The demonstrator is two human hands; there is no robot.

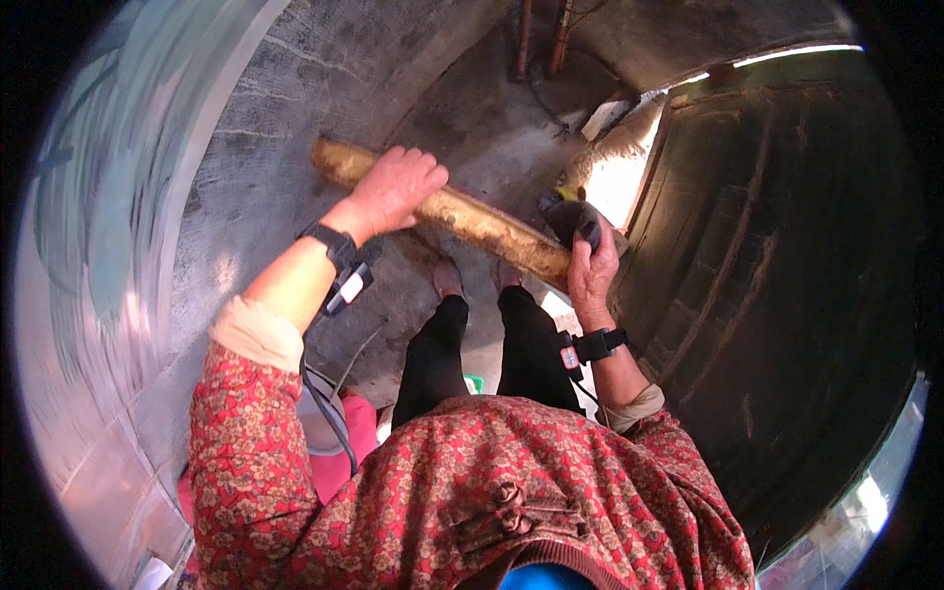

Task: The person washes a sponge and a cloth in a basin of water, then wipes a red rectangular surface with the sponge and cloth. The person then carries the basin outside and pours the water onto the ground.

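Note:
A long, worn wooden beam (494, 228) lies tilted across the view, its upper end at the left and its lower end at the right. My left hand (402, 188) is closed around the beam towards its left end. At the right end, my right hand (594, 258) holds the beam between palm and fingers, with the thumb side up. Just beyond the right fingers is a dark object (571, 217) with a yellow patch; what it is, and whether the hand touches it, I cannot tell. Both wrists wear black straps with small devices.
A large dark door-like panel (737, 243) stands at the right, beside a bright gap. A grey wall (258, 147) rises at the left. Reddish pipes (560, 37) are at the top. A pale basin (321, 420) and something pink (359, 428) sit low at the left. My feet are on the floor.

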